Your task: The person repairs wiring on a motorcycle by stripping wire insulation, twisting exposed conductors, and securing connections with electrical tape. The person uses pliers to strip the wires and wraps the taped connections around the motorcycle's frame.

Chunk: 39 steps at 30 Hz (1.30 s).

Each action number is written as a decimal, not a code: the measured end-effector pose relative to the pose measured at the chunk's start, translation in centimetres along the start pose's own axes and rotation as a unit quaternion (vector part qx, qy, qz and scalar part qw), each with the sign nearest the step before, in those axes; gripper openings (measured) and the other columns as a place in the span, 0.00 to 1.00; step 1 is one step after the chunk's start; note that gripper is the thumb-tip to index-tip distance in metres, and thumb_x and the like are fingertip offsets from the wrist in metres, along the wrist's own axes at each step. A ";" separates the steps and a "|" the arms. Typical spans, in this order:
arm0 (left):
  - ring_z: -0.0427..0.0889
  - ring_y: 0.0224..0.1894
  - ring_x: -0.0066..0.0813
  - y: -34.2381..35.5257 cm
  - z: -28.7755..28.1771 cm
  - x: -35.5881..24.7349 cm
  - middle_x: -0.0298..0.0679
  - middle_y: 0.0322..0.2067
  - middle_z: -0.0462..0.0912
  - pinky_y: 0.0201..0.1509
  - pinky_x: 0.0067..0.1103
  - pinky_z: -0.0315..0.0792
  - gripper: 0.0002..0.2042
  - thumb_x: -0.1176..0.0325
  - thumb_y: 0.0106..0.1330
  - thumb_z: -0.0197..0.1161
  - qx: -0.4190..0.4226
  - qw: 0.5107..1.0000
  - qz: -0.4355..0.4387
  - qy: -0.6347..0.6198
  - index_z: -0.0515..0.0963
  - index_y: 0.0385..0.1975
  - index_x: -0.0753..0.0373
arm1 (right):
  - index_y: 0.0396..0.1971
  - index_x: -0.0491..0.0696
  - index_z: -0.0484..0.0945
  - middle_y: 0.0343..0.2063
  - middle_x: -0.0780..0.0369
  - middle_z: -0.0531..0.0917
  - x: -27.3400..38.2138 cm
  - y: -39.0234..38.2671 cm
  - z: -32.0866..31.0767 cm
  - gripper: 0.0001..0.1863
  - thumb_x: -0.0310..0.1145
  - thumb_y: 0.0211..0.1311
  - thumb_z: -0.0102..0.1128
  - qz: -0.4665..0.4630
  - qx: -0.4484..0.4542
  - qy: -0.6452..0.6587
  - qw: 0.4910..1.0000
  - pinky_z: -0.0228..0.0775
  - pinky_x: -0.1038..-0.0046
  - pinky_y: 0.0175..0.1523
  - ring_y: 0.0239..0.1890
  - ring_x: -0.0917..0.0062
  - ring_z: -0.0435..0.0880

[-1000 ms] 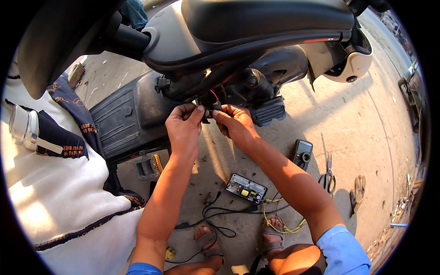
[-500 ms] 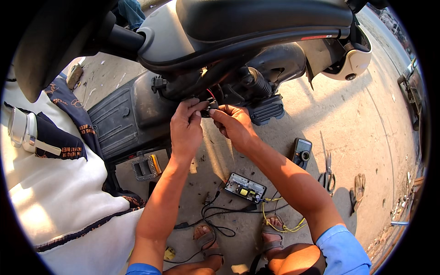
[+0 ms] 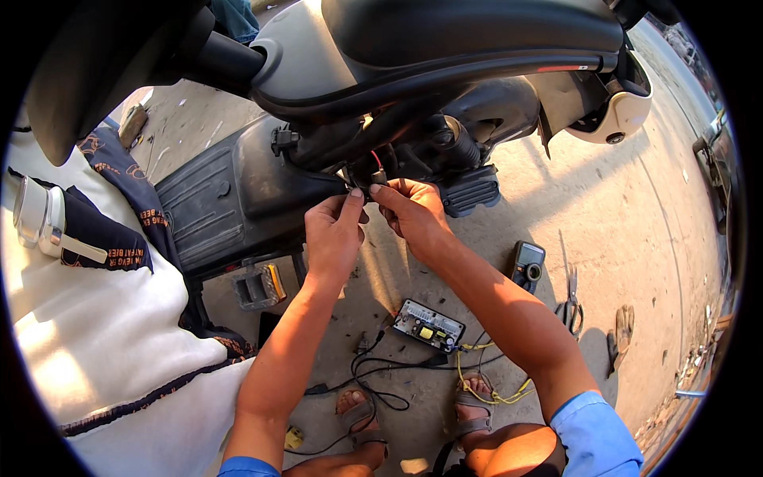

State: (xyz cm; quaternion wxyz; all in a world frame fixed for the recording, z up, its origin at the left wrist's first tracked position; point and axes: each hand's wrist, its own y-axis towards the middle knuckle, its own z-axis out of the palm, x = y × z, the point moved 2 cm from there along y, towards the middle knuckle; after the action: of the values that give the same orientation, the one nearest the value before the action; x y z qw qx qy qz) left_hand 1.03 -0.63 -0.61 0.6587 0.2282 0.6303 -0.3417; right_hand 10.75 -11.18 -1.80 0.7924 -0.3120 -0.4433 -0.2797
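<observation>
Below the seat of a scooter (image 3: pixel 485 44), my two hands meet at the wiring beside its footboard. My right hand (image 3: pixel 413 213) pinches a small dark wire connector (image 3: pixel 379 175), from which a short red wire (image 3: pixel 376 158) runs up into the frame. Thumb against fingers, my left hand (image 3: pixel 334 232) is closed right beside it, almost touching the right fingertips. What the left fingers hold is hidden by the thumb. Just right of the hands sits a ribbed black part (image 3: pixel 470 191) of the scooter.
On the concrete lie an open circuit board unit (image 3: pixel 429 324) with black cables (image 3: pixel 373 367) and yellow wires (image 3: pixel 477 380), a multimeter (image 3: pixel 528 265), scissors (image 3: pixel 571 310) and a glove (image 3: pixel 621 338). A helmet (image 3: pixel 624 115) hangs at right. White cloth (image 3: pixel 103 342) covers the left side, near a pedal (image 3: pixel 258 286).
My left hand has shifted down and slightly right, and its thumb now points up beside the right fingertips. The view has moved a little, so the scooter appears slightly further right.
</observation>
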 end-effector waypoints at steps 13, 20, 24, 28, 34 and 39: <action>0.62 0.14 0.14 1.2 -0.1 0.2 0.32 0.19 0.74 0.16 0.19 0.52 0.11 0.69 0.72 0.62 -0.001 0.993 -0.073 -0.089 0.79 0.28 0.68 | 0.28 0.43 0.83 0.18 0.68 0.78 0.7 -0.2 0.4 0.06 0.29 0.62 0.62 -0.098 0.044 -0.102 0.989 0.58 0.81 0.24 0.20 0.89 0.70; 0.72 0.20 0.18 1.2 -1.5 0.8 0.34 0.19 0.77 0.25 0.20 0.65 0.09 0.70 0.73 0.61 -0.011 0.974 0.121 0.192 0.82 0.37 0.71 | 0.27 0.43 0.83 0.18 0.69 0.77 -0.5 1.1 0.1 0.05 0.27 0.59 0.60 -0.088 0.092 -0.124 0.984 0.56 0.80 0.23 0.19 0.89 0.69; 0.72 0.22 0.17 0.8 -1.7 0.7 0.35 0.19 0.78 0.27 0.21 0.67 0.08 0.72 0.72 0.60 -0.026 0.952 0.186 0.240 0.82 0.40 0.71 | 0.25 0.44 0.81 0.17 0.69 0.75 0.3 0.9 0.1 0.06 0.28 0.60 0.60 0.021 0.106 -0.052 0.993 0.50 0.81 0.20 0.16 0.89 0.65; 0.72 0.22 0.16 0.8 -1.6 1.0 0.33 0.20 0.77 0.27 0.20 0.67 0.09 0.73 0.72 0.59 -0.018 0.968 0.167 0.186 0.81 0.42 0.73 | 0.26 0.44 0.80 0.16 0.70 0.73 0.2 1.0 0.0 0.06 0.28 0.63 0.60 0.063 0.103 0.000 0.993 0.46 0.81 0.19 0.14 0.90 0.61; 0.71 0.23 0.14 1.0 -1.5 0.9 0.31 0.22 0.77 0.26 0.18 0.66 0.10 0.73 0.73 0.58 0.013 0.988 0.103 0.117 0.81 0.44 0.75 | 0.30 0.43 0.82 0.17 0.69 0.74 0.5 1.2 -0.3 0.05 0.28 0.63 0.60 0.036 0.084 -0.083 0.992 0.52 0.81 0.21 0.17 0.89 0.66; 0.71 0.24 0.14 1.2 -1.7 1.0 0.31 0.21 0.76 0.27 0.18 0.65 0.10 0.73 0.73 0.58 0.016 0.992 0.091 0.080 0.81 0.43 0.74 | 0.37 0.42 0.84 0.20 0.70 0.79 -0.4 0.7 0.1 0.07 0.23 0.59 0.62 -0.191 0.056 -0.240 0.950 0.62 0.81 0.29 0.25 0.92 0.71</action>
State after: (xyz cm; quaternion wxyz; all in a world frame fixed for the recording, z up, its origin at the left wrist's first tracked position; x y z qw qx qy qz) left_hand 0.75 1.26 -1.97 0.6305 0.3216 0.6524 -0.2709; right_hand 11.03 -10.59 -2.32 0.6107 -0.2346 -0.6863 -0.3178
